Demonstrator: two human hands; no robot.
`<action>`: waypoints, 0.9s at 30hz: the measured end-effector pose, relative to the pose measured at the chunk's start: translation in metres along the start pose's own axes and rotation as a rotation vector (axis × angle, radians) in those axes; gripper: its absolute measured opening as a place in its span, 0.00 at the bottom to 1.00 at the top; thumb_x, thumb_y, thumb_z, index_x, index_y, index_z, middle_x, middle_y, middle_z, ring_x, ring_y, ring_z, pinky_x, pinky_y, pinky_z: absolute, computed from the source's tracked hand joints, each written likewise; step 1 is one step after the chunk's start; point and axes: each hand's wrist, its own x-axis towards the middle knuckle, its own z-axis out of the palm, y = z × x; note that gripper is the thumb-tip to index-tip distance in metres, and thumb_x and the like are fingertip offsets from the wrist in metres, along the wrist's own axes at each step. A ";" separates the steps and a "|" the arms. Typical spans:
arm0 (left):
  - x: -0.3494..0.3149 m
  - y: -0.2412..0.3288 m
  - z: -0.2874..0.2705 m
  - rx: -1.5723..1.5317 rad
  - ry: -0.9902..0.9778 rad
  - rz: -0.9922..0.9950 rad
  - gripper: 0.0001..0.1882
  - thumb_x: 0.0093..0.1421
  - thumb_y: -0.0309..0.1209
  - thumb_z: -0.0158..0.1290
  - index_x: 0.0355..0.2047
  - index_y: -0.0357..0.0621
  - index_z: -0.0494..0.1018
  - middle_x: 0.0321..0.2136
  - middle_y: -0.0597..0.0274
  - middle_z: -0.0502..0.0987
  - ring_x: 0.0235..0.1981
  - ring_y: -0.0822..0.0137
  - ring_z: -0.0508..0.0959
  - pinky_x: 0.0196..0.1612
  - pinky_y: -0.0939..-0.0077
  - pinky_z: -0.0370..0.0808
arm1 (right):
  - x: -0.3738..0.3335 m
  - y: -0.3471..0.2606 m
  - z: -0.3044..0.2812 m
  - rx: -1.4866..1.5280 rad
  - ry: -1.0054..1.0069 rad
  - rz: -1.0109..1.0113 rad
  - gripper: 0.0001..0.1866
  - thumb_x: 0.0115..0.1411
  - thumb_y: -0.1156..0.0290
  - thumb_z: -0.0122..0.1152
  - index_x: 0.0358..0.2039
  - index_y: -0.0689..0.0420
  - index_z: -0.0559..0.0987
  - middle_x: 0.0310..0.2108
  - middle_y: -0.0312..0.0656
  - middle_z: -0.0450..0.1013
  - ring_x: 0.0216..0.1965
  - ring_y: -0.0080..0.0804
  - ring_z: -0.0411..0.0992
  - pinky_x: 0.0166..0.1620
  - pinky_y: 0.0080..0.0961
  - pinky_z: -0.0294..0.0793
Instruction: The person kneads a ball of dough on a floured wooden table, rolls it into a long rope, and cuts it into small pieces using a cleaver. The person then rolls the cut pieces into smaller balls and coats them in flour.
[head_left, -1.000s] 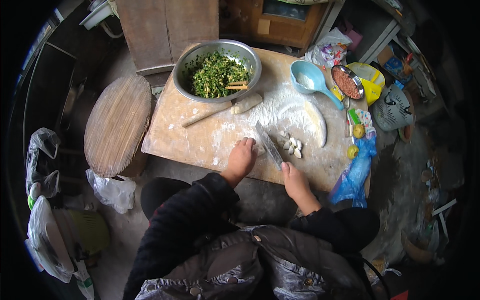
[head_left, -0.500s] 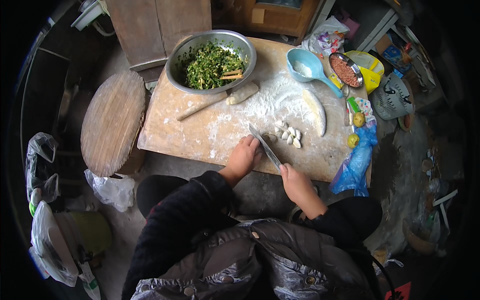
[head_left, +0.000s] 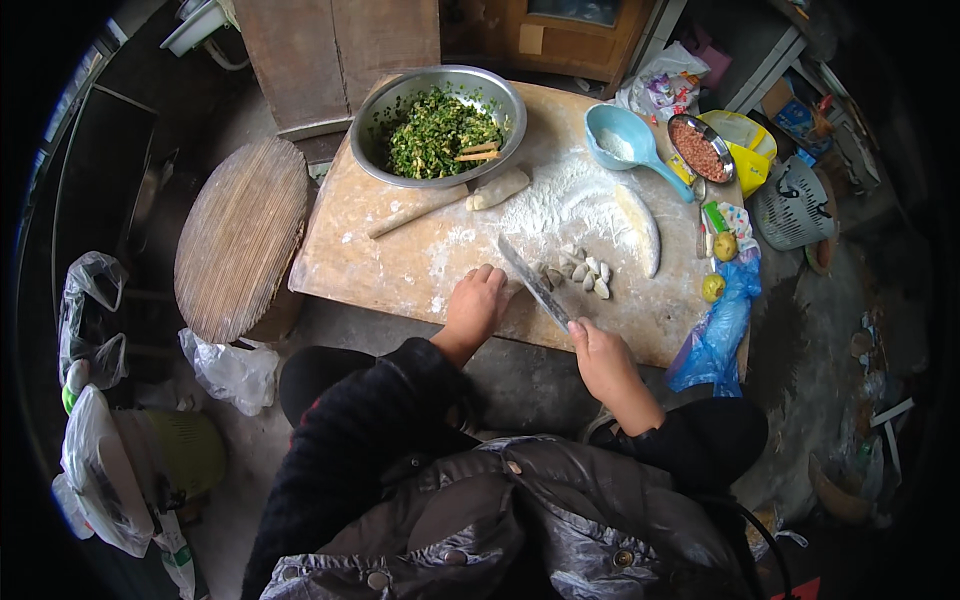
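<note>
My right hand [head_left: 606, 366] grips a kitchen knife [head_left: 535, 285], its blade slanting away to the upper left over the board's near part. Left of the blade, my left hand [head_left: 474, 306] has its fingers curled down on a strip of dough [head_left: 514, 286]; most of that dough is under the fingers. Several small cut dough pieces [head_left: 596, 277] lie in a loose cluster right of the blade. A long floured dough roll [head_left: 637, 230] rests beyond them. Farther back are another dough lump [head_left: 498, 188] and a rolling pin [head_left: 415, 212].
The floured wooden board [head_left: 370, 275] carries a steel bowl [head_left: 362, 155] of chopped greens at its far left. A blue ladle [head_left: 640, 150] with flour and a plate of minced meat [head_left: 700, 148] stand far right, above a blue plastic bag [head_left: 722, 330]. A round wooden block [head_left: 240, 240] stands left.
The knife has come away from my left hand's fingers, leaving a gap. My left hand has shifted slightly left and its fingers are more curled. The whole view has moved a little.
</note>
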 end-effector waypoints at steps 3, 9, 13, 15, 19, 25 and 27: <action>0.000 -0.004 0.004 -0.042 0.029 0.043 0.12 0.54 0.30 0.57 0.39 0.44 0.74 0.35 0.51 0.75 0.37 0.45 0.75 0.40 0.56 0.75 | 0.001 -0.008 -0.002 -0.042 -0.065 0.011 0.22 0.71 0.52 0.39 0.36 0.56 0.75 0.28 0.57 0.76 0.32 0.62 0.74 0.35 0.55 0.72; 0.001 -0.008 0.001 -0.135 0.061 0.066 0.12 0.55 0.32 0.57 0.38 0.43 0.73 0.35 0.50 0.75 0.36 0.45 0.76 0.40 0.55 0.75 | 0.022 -0.017 0.029 -0.145 -0.056 -0.007 0.23 0.71 0.52 0.38 0.38 0.57 0.76 0.28 0.56 0.77 0.32 0.61 0.75 0.36 0.54 0.73; -0.009 -0.003 -0.009 -0.102 -0.026 -0.174 0.13 0.57 0.33 0.56 0.39 0.41 0.70 0.37 0.48 0.75 0.37 0.44 0.77 0.40 0.54 0.75 | 0.023 -0.015 0.039 -0.042 -0.046 0.072 0.23 0.71 0.51 0.38 0.38 0.56 0.75 0.30 0.56 0.77 0.34 0.61 0.75 0.38 0.53 0.73; -0.016 0.000 -0.013 -0.100 -0.062 -0.244 0.13 0.56 0.33 0.57 0.39 0.41 0.70 0.37 0.47 0.75 0.36 0.43 0.77 0.39 0.54 0.74 | 0.019 -0.013 0.034 0.038 -0.020 0.047 0.23 0.71 0.50 0.38 0.38 0.56 0.75 0.30 0.56 0.77 0.35 0.61 0.74 0.38 0.53 0.72; -0.023 0.002 -0.013 -0.153 -0.078 -0.205 0.15 0.55 0.33 0.58 0.40 0.41 0.69 0.38 0.46 0.74 0.36 0.42 0.76 0.38 0.54 0.74 | 0.007 -0.014 0.016 0.082 -0.029 0.006 0.23 0.71 0.51 0.39 0.36 0.56 0.75 0.29 0.57 0.76 0.34 0.62 0.74 0.36 0.54 0.71; -0.030 0.004 -0.006 -0.169 -0.104 -0.130 0.19 0.53 0.32 0.60 0.43 0.41 0.67 0.40 0.46 0.72 0.37 0.41 0.76 0.38 0.52 0.75 | -0.008 -0.024 0.002 -0.065 -0.117 -0.010 0.22 0.71 0.53 0.39 0.35 0.57 0.74 0.27 0.58 0.75 0.32 0.62 0.73 0.35 0.54 0.71; -0.032 0.004 -0.004 -0.183 -0.104 -0.126 0.21 0.53 0.32 0.60 0.45 0.41 0.67 0.41 0.45 0.71 0.37 0.40 0.76 0.38 0.52 0.74 | -0.009 -0.026 0.005 -0.108 -0.136 0.008 0.21 0.71 0.53 0.39 0.35 0.57 0.74 0.27 0.58 0.75 0.32 0.62 0.73 0.36 0.54 0.71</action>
